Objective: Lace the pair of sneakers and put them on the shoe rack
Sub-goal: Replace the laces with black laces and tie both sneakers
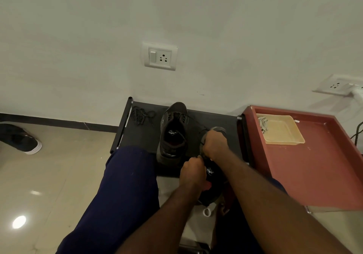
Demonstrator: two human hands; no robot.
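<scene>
Hands [215, 145] on thin black lace [200, 139]

The second sneaker [211, 172] lies mostly hidden beneath the right hand [215, 145] and left hand [191, 170], whose curled fingers [194, 160] cover the eyelets and most of the thin lace [199, 156]. A knee [129, 161] hides the near left corner of the shoe rack [216, 120]. The left edge cuts off a dark shoe [21, 139], and the strips [263, 123] in the beige tray [284, 142] are too small to identify.
</scene>
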